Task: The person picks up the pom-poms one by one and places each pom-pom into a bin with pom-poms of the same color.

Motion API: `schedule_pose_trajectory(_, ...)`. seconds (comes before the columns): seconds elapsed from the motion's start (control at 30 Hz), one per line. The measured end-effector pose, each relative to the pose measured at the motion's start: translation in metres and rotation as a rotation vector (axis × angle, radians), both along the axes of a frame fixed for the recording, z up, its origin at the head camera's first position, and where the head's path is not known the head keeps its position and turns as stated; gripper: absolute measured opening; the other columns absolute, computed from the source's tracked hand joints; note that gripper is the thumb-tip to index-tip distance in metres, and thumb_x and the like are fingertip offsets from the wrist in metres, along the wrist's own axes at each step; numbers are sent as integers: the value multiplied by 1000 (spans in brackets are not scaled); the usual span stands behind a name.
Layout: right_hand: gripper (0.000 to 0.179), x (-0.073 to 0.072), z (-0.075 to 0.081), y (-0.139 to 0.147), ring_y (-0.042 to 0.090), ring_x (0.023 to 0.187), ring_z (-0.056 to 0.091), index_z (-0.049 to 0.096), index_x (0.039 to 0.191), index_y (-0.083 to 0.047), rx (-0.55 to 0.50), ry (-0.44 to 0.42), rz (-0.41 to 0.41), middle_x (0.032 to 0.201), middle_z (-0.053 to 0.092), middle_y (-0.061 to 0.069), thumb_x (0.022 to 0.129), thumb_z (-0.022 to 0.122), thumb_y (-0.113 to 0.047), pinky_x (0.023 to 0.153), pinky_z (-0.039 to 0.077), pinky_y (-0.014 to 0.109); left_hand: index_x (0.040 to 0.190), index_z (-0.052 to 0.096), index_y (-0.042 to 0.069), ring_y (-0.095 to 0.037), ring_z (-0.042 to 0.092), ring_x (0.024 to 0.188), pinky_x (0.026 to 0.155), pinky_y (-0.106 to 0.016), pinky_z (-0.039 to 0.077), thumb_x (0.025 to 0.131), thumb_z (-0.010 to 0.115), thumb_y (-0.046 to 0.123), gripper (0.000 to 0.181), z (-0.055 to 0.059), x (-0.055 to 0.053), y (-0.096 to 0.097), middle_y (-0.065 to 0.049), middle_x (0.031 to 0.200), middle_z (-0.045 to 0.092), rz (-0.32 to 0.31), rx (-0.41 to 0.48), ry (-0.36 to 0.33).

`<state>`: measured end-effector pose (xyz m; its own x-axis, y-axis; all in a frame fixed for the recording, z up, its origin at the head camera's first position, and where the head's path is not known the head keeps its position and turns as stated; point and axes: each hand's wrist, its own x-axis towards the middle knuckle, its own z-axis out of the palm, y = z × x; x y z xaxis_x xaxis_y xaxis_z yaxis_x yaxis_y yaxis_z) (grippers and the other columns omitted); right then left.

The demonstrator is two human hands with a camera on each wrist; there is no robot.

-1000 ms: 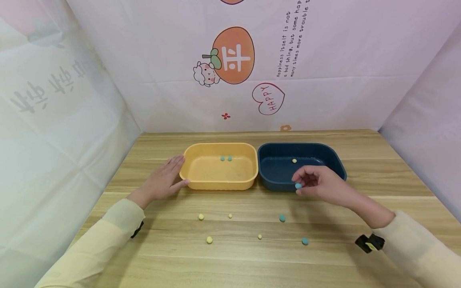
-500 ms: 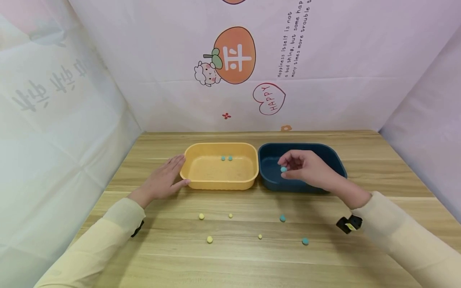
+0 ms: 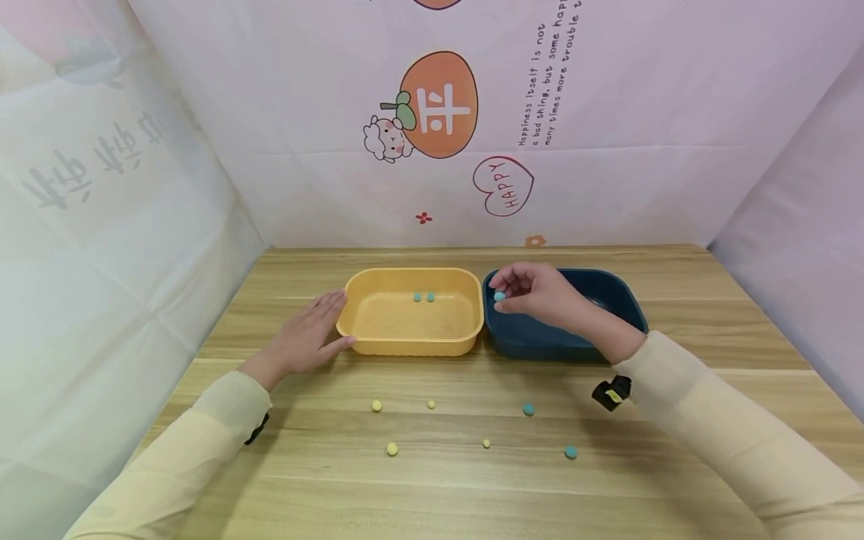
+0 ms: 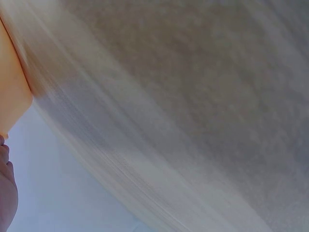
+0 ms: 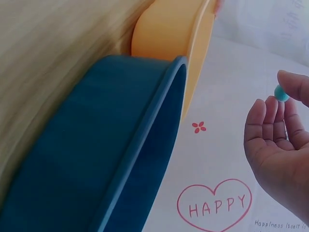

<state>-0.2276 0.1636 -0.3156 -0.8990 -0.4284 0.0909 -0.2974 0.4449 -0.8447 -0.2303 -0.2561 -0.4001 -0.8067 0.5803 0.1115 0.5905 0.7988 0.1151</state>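
Note:
My right hand (image 3: 536, 291) pinches a small blue ball (image 3: 499, 297) between thumb and fingers, above the left end of the dark blue bin (image 3: 540, 348). The right wrist view shows the same ball (image 5: 281, 93) at the thumb tip, the other fingers loosely curved. My left hand (image 3: 305, 334) rests with extended fingers against the left side of the yellow bin (image 3: 409, 348). Two blue balls (image 3: 424, 298) lie inside that yellow bin. In the left wrist view, only a bit of the hand (image 4: 7, 188) and the bin's orange-yellow wall (image 4: 12, 77) appear.
On the wooden table (image 3: 324, 487) in front of the bins lie several yellow balls, one of them at the left (image 3: 392, 449), and two blue balls, one at the right (image 3: 571, 452). The bins stand side by side. A printed white cloth (image 3: 310, 195) rises behind them.
My right hand has carried the blue ball leftward and up, from the dark blue bin's front edge to over its left end. The left hand has stayed in place.

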Motion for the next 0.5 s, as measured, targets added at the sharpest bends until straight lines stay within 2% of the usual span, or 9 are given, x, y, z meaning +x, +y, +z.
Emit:
schedule_pose_trajectory(0.33,23,-15,4,-32,26,87,56,64,107,1,-40,19,35,95,63,13,86,72,1,71,53,25,151,17,-9,-34,15,145,119,-43,10,100,44,52,84,-1,-1,-1,-24,157,18,2,-5,2)
schedule_pose_trajectory(0.5,22,-24,3,-49,25,87,55,66,105,0,-24,34,24,96,62,13,85,73,-1,73,51,27,150,18,-9,-35,16,145,118,-44,10,100,44,52,84,-1,-1,-1,-25,157,19,-5,7,12)
